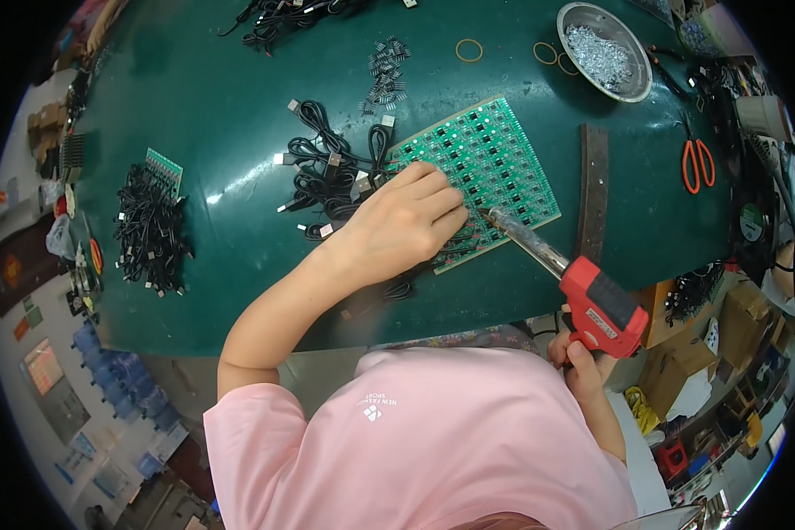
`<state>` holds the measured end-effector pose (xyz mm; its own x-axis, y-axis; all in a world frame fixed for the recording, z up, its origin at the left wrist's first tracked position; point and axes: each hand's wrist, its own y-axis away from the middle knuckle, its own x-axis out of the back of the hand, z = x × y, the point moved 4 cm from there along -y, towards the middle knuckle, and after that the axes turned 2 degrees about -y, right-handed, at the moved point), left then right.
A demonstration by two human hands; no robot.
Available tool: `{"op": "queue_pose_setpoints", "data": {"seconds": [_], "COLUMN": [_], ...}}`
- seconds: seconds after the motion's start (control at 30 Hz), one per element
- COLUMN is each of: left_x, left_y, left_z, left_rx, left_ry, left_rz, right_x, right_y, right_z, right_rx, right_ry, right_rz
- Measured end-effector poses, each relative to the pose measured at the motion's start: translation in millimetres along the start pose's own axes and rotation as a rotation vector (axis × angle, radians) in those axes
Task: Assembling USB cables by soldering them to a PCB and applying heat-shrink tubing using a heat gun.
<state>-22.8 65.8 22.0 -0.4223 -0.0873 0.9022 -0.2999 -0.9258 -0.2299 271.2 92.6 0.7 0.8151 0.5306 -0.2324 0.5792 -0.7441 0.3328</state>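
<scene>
A green panel of small circuit boards (503,146) lies tilted on the table before me. My left hand (406,221) rests over its left part with curled fingers pressed together; what they pinch is hidden beneath them. Thin wires (455,254) show on the panel's lower edge beside that hand. My right hand (583,362) is wrapped round the handle of a red and black soldering gun (601,309). The gun's metal tip points up-left and reaches the panel close to my left fingers. Black USB cables (322,177) lie bunched left of the panel, partly under my left hand.
The green table (238,115) holds a bundle of cables with a board (150,225) at left. Small black parts (385,75) lie beyond the panel. At right are a dark flat bar (594,190), a metal bowl of silvery bits (565,35) and orange-handled scissors (698,166).
</scene>
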Motion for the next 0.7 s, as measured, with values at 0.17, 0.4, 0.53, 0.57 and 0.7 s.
{"op": "queue_pose_setpoints", "data": {"seconds": [0.17, 0.4, 0.53, 0.57, 0.7], "left_x": [-0.8, -1.5, -2.6, -3.0, -3.3], "left_y": [1.1, 0.6, 0.9, 1.0, 1.3], "left_z": [-3.7, -5.1, -5.2, -4.8, -2.8], "left_rx": [0.0, 0.015, 0.02, 0.018, 0.019], "left_ry": [0.031, 0.066, 0.083, 0.084, 0.076], "left_rz": [-0.02, -0.01, -0.025, -0.022, -0.02], "right_x": [0.6, 0.3, 1.7, 2.8, 2.2], "right_y": [0.0, 0.7, 1.9, 2.5, 2.9], "right_z": [5.3, 7.1, 8.9, 10.3, 10.4], "right_rx": [-0.026, -0.027, -0.028, -0.038, -0.039], "right_ry": [-0.007, -0.026, -0.031, -0.033, -0.039], "right_rz": [-0.008, 0.005, 0.006, 0.001, 0.021]}}
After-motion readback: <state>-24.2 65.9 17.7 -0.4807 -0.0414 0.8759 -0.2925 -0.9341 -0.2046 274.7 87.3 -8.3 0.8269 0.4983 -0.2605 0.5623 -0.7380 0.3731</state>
